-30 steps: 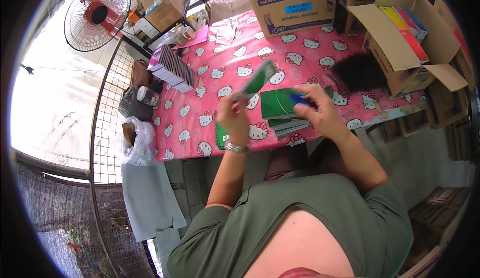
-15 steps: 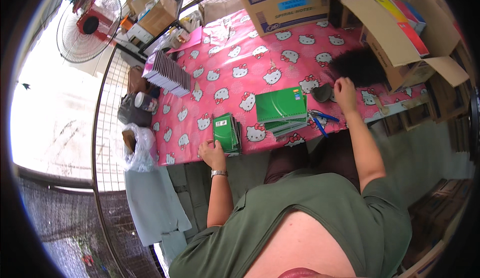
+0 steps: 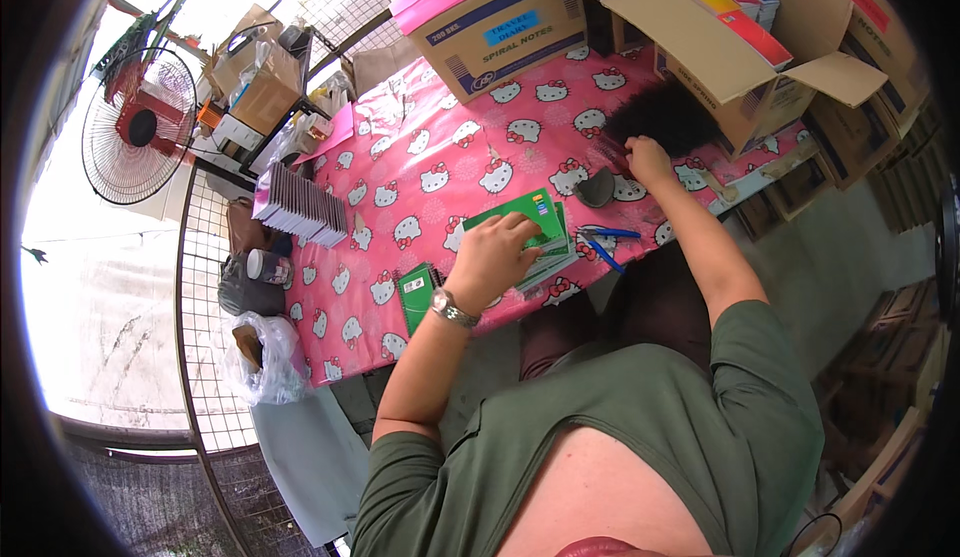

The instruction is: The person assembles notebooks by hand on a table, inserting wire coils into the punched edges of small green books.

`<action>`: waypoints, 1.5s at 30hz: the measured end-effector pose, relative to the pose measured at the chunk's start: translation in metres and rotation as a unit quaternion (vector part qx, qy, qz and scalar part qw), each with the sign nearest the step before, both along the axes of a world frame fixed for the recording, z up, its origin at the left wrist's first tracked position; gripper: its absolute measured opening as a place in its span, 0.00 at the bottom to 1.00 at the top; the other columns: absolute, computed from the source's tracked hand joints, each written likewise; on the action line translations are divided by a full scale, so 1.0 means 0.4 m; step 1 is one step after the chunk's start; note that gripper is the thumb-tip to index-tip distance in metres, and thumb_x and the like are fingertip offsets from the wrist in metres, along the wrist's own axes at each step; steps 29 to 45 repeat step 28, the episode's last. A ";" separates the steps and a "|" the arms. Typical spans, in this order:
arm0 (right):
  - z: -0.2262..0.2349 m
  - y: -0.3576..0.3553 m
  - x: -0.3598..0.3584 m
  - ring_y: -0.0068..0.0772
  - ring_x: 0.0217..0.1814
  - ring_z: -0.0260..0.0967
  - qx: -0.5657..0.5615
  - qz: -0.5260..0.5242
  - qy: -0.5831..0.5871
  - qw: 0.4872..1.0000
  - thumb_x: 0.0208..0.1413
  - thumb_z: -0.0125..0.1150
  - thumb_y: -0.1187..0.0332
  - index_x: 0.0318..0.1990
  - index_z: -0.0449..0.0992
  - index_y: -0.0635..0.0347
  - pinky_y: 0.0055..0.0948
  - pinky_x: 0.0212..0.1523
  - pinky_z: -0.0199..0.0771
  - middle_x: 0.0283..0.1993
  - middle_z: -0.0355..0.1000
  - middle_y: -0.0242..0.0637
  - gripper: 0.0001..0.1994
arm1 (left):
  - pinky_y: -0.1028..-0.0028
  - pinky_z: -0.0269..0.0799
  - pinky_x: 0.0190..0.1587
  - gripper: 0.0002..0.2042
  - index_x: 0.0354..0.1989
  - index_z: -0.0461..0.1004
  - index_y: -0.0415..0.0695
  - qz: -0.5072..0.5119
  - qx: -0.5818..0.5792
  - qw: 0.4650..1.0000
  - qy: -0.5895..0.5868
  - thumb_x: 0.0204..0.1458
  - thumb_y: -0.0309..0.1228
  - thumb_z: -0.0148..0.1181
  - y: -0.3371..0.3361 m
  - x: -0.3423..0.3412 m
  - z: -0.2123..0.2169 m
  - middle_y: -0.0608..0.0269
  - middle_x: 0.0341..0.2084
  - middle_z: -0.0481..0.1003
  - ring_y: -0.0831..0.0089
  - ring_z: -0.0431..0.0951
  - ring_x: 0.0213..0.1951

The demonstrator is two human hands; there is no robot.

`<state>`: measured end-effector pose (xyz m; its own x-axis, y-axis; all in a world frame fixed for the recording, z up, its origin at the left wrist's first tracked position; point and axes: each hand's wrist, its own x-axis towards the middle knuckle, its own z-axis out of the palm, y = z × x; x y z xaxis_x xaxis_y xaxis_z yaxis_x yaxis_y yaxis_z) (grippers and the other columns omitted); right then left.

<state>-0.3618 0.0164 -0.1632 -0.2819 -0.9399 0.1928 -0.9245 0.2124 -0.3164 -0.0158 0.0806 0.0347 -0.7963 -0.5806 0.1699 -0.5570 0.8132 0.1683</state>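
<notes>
My left hand (image 3: 490, 255) lies over a stack of green spiral notebooks (image 3: 550, 212), its fingers curled on the top notebook; the thumb is hidden. A smaller set of green notebooks (image 3: 417, 294) is by my left wrist at the table's front edge. Farther right, my right hand (image 3: 652, 162) is closed in a pinch at the edge of a heap of thin black strands (image 3: 660, 119). What sits between those fingertips is too small to make out. A dark grey rounded piece (image 3: 596, 189) and blue-handled pliers (image 3: 606, 245) lie between the notebooks and my right forearm.
On the pink patterned tablecloth (image 3: 435, 207), a row of purple-edged notebooks (image 3: 303, 207) stands at the left. A closed carton (image 3: 495, 32) is at the back, and an open carton (image 3: 750, 97) with colourful notebooks is at the right. A fan (image 3: 140, 127) and plastic bag (image 3: 265, 357) are left.
My left hand has moved right, from beside the small notebooks onto the larger green stack. My right hand stays near the black heap. The whole view has shifted and tilted slightly.
</notes>
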 end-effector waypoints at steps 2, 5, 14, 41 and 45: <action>0.039 0.002 -0.016 0.51 0.50 0.72 -0.075 -0.001 -0.100 0.992 0.50 0.59 0.77 0.44 0.77 0.59 0.43 0.52 0.74 0.44 0.72 0.47 0.13 | 0.65 0.77 0.41 0.13 0.40 0.79 0.49 -0.001 0.038 0.999 -0.004 0.47 0.37 0.69 -0.019 0.002 0.030 0.64 0.36 0.79 0.64 0.81 0.36; 0.089 -0.006 -0.055 0.52 0.50 0.72 -0.173 0.048 -0.133 0.975 0.49 0.55 0.81 0.45 0.78 0.60 0.42 0.51 0.74 0.45 0.71 0.50 0.15 | 0.64 0.77 0.41 0.13 0.41 0.80 0.48 -0.026 0.086 0.996 0.022 0.48 0.37 0.68 -0.037 -0.007 0.040 0.61 0.34 0.79 0.61 0.81 0.36; 0.245 0.014 0.034 0.47 0.48 0.72 -0.108 0.236 -0.234 0.937 0.56 0.54 0.74 0.54 0.79 0.56 0.38 0.52 0.72 0.44 0.72 0.47 0.18 | 0.58 0.70 0.47 0.08 0.45 0.73 0.41 0.046 -0.050 0.994 0.091 0.59 0.27 0.52 -0.060 -0.050 0.065 0.53 0.37 0.77 0.53 0.77 0.43; 0.478 0.208 0.251 0.33 0.48 0.72 -0.198 0.342 -0.265 0.880 0.59 0.63 0.70 0.52 0.82 0.54 0.36 0.59 0.64 0.46 0.73 0.36 0.13 | 0.61 0.65 0.48 0.07 0.42 0.73 0.43 0.037 -0.043 0.989 0.138 0.59 0.29 0.56 -0.044 -0.023 0.041 0.56 0.36 0.78 0.57 0.76 0.41; 0.478 0.208 0.251 0.33 0.48 0.72 -0.198 0.342 -0.265 0.880 0.59 0.63 0.70 0.52 0.82 0.54 0.36 0.59 0.64 0.46 0.73 0.36 0.13 | 0.61 0.65 0.48 0.07 0.42 0.73 0.43 0.037 -0.043 0.989 0.138 0.59 0.29 0.56 -0.044 -0.023 0.041 0.56 0.36 0.78 0.57 0.76 0.41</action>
